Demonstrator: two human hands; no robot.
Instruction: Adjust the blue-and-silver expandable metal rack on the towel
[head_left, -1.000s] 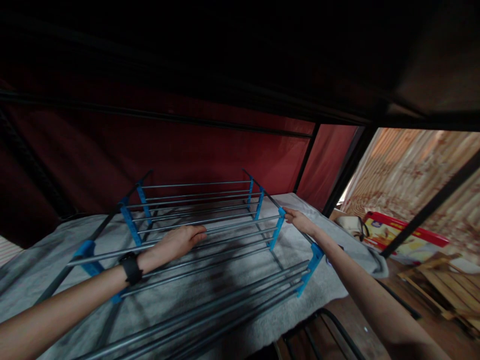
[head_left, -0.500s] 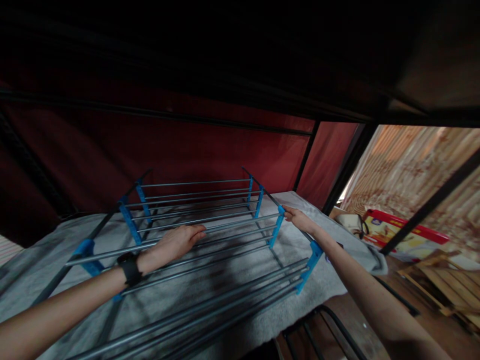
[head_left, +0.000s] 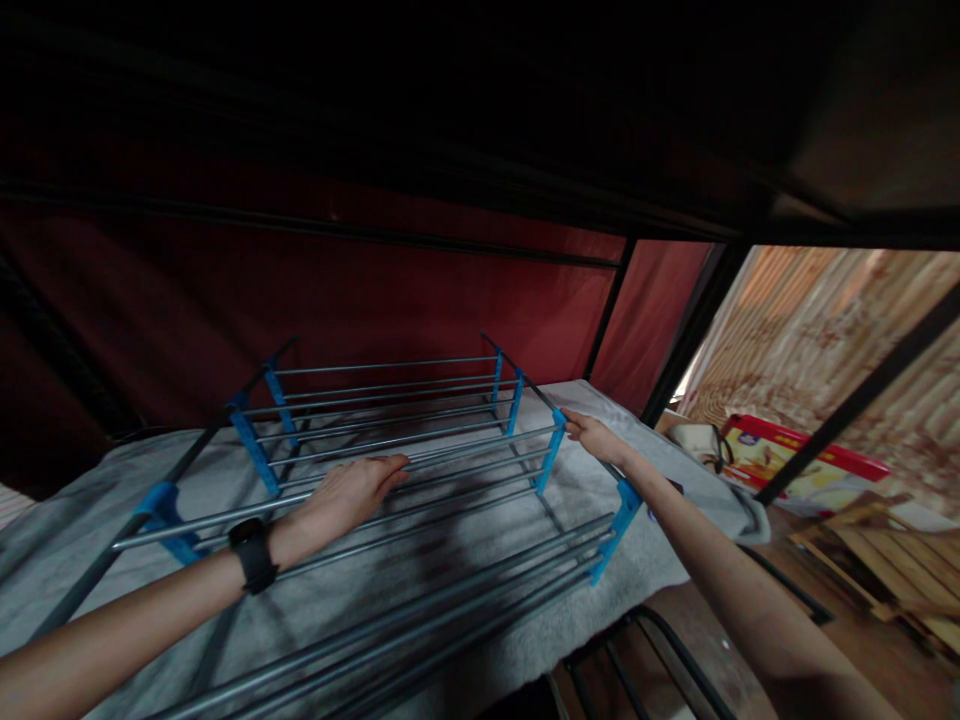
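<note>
"Head view: hands?"
"Left hand (head_left: pixel 360 488) grips round grey metal tube (head_left: pixel 225 517); right hand (head_left: pixel 596 438) touches blue plastic bracket (head_left: pixel 553 455), grip unclear. Blue-jointed tubular rack (head_left: pixel 253 447) on grey blanket (head_left: pixel 645 562)."
"Tip?"
"Brace bracket, line tube straight."

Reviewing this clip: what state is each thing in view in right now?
Left hand: closed over a gray tube
Right hand: fingers at a blue bracket
Rack: resting on blanket
Watch: fastened on left wrist
Box: open or shut, unclear
</note>
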